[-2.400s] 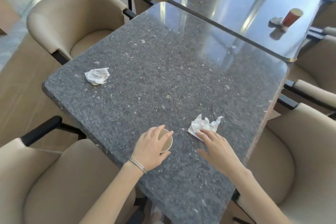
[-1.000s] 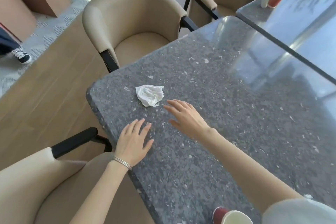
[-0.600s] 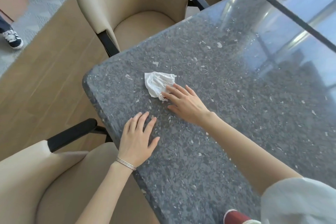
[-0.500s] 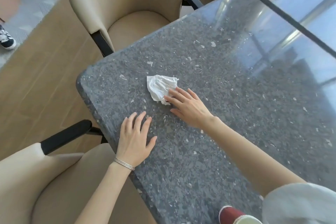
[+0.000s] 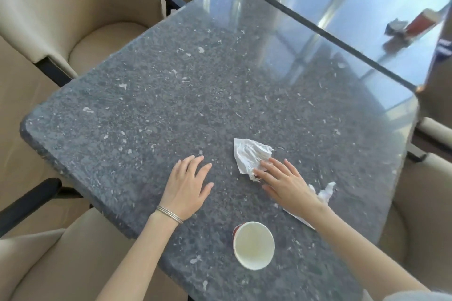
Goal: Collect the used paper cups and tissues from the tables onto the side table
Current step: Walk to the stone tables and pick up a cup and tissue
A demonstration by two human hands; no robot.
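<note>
A crumpled white tissue (image 5: 248, 154) lies on the grey speckled table (image 5: 146, 110). My right hand (image 5: 286, 184) lies flat with spread fingers, its fingertips pressing the tissue's near edge. A second white tissue (image 5: 324, 193) sits partly hidden under my right wrist. A red paper cup (image 5: 253, 245) with a white inside stands upright near the table's front edge, between my forearms. My left hand (image 5: 188, 187) rests flat on the table, holding nothing.
Beige armchairs stand around the table: one at the far left (image 5: 80, 14), one at the near left (image 5: 49, 264), one at the right (image 5: 425, 203). The adjoining glossy table (image 5: 354, 7) carries a red cup (image 5: 420, 21) and a tissue (image 5: 396, 25) at its right side.
My right hand has slid the tissue from the table's left corner toward the cup and the second tissue. My left hand stayed flat. The view has swung right.
</note>
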